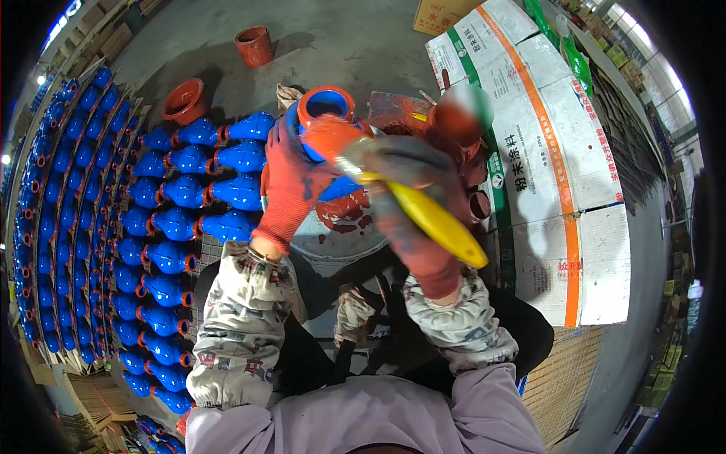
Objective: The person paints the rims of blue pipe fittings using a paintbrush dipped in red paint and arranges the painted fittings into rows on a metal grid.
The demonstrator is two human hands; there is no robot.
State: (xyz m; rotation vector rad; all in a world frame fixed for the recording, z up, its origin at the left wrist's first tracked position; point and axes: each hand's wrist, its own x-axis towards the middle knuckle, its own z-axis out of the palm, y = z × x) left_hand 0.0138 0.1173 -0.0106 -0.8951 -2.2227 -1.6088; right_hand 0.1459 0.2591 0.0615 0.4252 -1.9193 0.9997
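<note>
My left hand [293,178], in a red paint-stained glove, grips a glossy blue valve body [338,189] by its left side. The valve's round opening faces up and away from me, ringed by an orange-red rim [305,107]. In my gloved right hand [420,197] is a paintbrush [437,221] with a yellow handle. Its red-coated bristles, smeared by motion, are at the near side of the opening; I cannot tell whether they touch it. Beneath the valve is a round white surface [306,240] with red paint splashes.
Rows of blue valve bodies [185,191] lie at left, beside racks holding more [64,204]. Two red buckets [254,47] [184,102] stand on the floor [340,38] beyond. Red-stained containers [454,125] stand just right of the work. Flattened white cardboard [541,166] covers the right side.
</note>
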